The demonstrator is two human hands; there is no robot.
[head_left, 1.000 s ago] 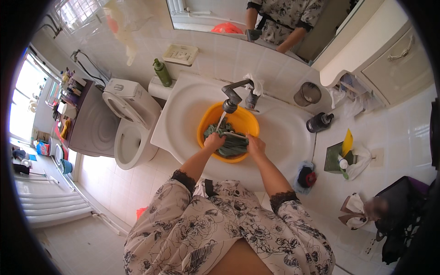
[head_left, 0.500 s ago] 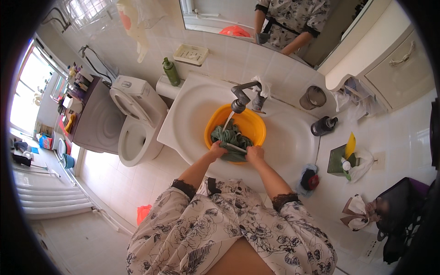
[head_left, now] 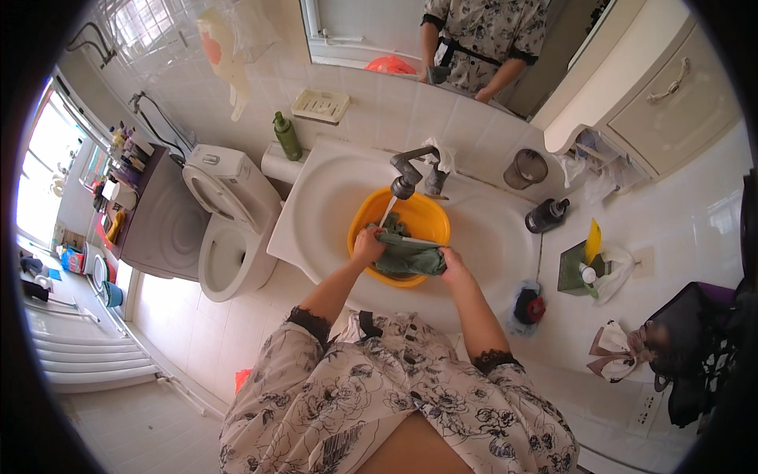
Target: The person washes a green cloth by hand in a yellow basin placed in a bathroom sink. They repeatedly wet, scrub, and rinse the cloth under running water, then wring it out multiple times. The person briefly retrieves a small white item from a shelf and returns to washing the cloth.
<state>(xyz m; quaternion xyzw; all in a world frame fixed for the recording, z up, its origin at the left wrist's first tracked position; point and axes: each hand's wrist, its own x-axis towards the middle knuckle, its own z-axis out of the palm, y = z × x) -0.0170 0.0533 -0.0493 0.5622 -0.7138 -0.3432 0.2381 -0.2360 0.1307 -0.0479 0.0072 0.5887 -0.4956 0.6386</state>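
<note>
A wet green cloth (head_left: 412, 259) with a pale strip along its upper edge is pulled taut between my two hands, over the near part of a yellow basin (head_left: 439, 215). My left hand (head_left: 367, 246) grips its left end, close to the running water. At the right end, by the basin's rim, my right hand (head_left: 454, 265) pinches the cloth. More of the green fabric lies bunched in the basin behind it. A grey faucet (head_left: 403, 186) pours a stream down into the basin, beside my left hand.
The basin sits in a white sink (head_left: 497, 237). Around it are a green pump bottle (head_left: 287, 137), a soap dish (head_left: 320, 106), a dark mesh cup (head_left: 527, 168) and a black bottle (head_left: 546, 215). A toilet (head_left: 229, 261) stands left; a dark bag (head_left: 695, 347) hangs right.
My hands have moved farther apart, the left one up toward the water and the right one outward. The cloth between them has gone from bunched to stretched. The whole view has shifted slightly.
</note>
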